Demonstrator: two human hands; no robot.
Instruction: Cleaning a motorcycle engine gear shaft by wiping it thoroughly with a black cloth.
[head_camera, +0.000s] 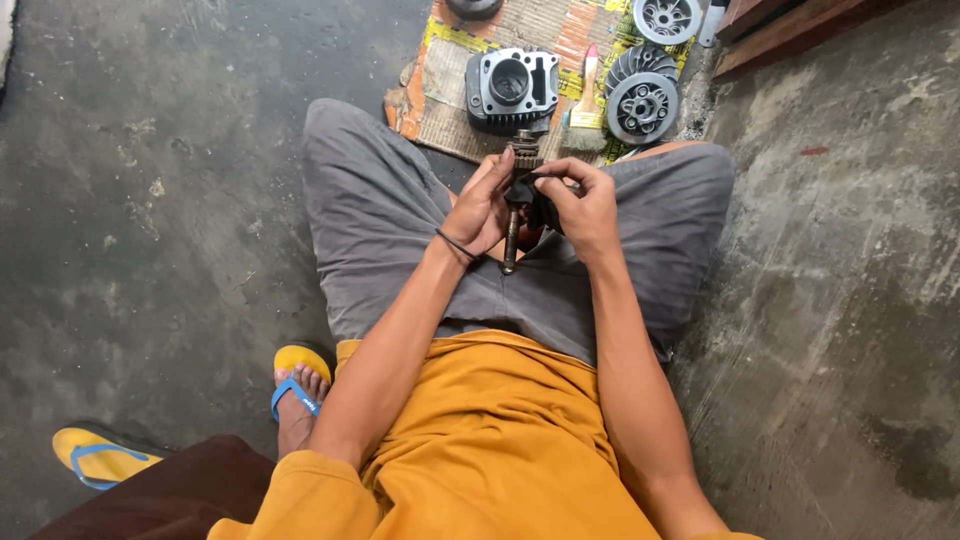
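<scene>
I sit on a concrete floor in grey shorts and a yellow shirt. My left hand (480, 210) grips a metal gear shaft (512, 232) held upright over my lap, its toothed gear end (524, 150) at the top. My right hand (582, 208) presses a small dark rag (541, 203) against the shaft's middle. A thin dark band circles my left wrist. Both hands touch the shaft, side by side.
A woven mat (450, 70) ahead of my knees carries an engine cylinder block (511, 88), a paintbrush (587, 100) and round finned metal parts (642, 104). Wooden planks (790, 30) lie at the top right. My foot wears a yellow-and-blue sandal (296, 385); another sandal (100, 455) lies at left.
</scene>
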